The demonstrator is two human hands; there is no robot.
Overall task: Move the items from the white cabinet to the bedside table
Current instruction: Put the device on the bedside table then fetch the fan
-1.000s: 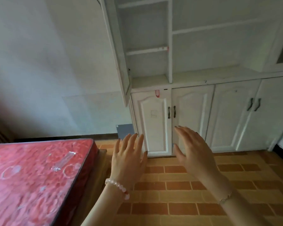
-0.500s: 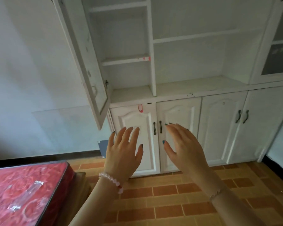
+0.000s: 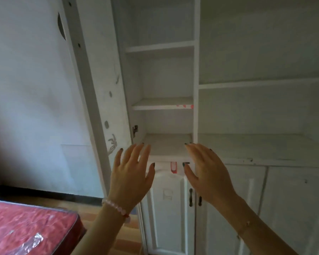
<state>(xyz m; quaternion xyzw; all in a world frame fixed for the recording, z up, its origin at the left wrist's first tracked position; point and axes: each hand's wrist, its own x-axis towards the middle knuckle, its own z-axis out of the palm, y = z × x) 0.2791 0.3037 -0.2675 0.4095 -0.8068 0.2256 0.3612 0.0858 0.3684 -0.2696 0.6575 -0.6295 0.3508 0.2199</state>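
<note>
Your left hand (image 3: 131, 173) with dark-painted nails, a pale pink bead bracelet (image 3: 116, 208) with one red bead at your wrist, your right hand (image 3: 208, 175) dark-nailed too, a thin chain bracelet (image 3: 244, 227) on its wrist

The person now stands much closer to the white cabinet (image 3: 195, 70), and it fills most of the view. Both hands are higher up than before. The left hand (image 3: 131, 177) and the right hand (image 3: 208, 173) were in front of the low doors (image 3: 166, 208). Now their fingers (image 3: 136, 151) reach up to the edge of the bottom open shelf (image 3: 166, 144). The open door (image 3: 99, 89) looks big and near. The red bed (image 3: 26, 227) has slid down into the corner, and less floor (image 3: 131, 242) shows.
</note>
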